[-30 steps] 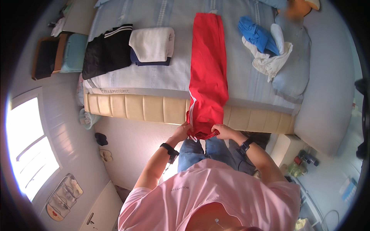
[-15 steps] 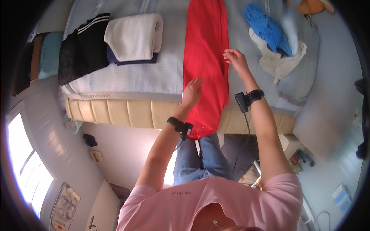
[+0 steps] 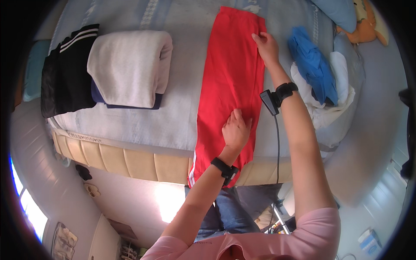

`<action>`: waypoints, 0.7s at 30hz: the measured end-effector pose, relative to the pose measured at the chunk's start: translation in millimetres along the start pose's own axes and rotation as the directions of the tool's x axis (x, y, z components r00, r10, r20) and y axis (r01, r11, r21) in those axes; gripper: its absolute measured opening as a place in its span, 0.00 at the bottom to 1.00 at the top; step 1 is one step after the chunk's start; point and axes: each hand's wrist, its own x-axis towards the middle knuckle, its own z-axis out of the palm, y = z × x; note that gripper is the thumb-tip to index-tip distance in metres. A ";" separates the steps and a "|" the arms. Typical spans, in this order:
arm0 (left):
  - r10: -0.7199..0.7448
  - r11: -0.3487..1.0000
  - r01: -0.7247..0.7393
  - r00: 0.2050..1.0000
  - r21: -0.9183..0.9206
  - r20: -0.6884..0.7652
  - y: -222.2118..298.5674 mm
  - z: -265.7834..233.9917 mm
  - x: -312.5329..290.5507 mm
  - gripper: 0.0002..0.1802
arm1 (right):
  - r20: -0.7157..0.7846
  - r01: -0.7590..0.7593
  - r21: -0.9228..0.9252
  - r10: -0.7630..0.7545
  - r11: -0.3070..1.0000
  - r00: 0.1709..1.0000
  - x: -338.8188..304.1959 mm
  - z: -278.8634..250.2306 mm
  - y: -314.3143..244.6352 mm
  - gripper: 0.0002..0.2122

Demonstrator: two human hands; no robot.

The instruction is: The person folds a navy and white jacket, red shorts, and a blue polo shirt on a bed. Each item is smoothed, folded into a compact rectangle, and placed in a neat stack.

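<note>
Red trousers (image 3: 225, 82) with white side stripes lie folded lengthwise on the bed, waist end far, leg ends hanging over the near edge. My left hand (image 3: 236, 130) rests on the lower half of the legs, fingers stretched out and thumb apart. Up by the waist end, my right hand (image 3: 266, 48) is at the right edge of the trousers, its bent fingers pinching the cloth there. Both wrists carry a black strap with a small device; a cable hangs from the right one.
To the left on the bed (image 3: 182, 86) lie folded black trousers (image 3: 71, 69) with white stripes and a folded light grey garment (image 3: 125, 65) over a navy one (image 3: 130, 106). Rumpled blue cloth (image 3: 314, 65) and white cloth (image 3: 346, 93) lie right. An orange plush toy (image 3: 362, 30) sits beyond.
The view has shifted, bringing the waist end of the trousers into sight. My right hand has moved up to that end and closed on its edge; my left hand now lies farther right on the legs.
</note>
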 end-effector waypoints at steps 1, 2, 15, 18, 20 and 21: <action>-0.006 0.999 0.007 1.000 0.037 -0.018 -3.9 4.7 3.1 0.20 | 0.009 0.024 -0.091 -0.023 0.996 1.000 5.7 0.2 -0.3 0.17; -0.014 0.997 0.016 0.999 0.076 -0.034 -7.3 8.4 5.8 0.20 | 0.025 0.006 -0.064 -0.004 0.998 1.000 10.7 0.1 -0.5 0.16; 0.197 0.957 -0.162 0.972 -0.242 0.127 22.0 0.9 -3.9 0.04 | -0.082 0.202 -0.061 -0.207 0.977 0.975 24.9 -33.3 2.6 0.12; 0.227 0.942 -0.170 0.957 -0.291 0.177 10.7 3.4 -5.0 0.03 | -0.125 0.185 -0.048 -0.189 0.982 0.974 17.5 -25.9 10.2 0.19; 0.283 0.944 -0.261 0.955 -0.203 0.086 -1.9 -3.7 -8.8 0.07 | -0.185 0.281 -0.093 -0.294 0.955 0.938 2.7 -20.2 7.3 0.24; 0.309 0.942 -0.297 0.950 -0.158 0.054 -8.9 -9.9 -12.0 0.10 | -0.211 0.368 -0.180 -0.401 0.912 0.891 -14.4 -17.1 4.1 0.27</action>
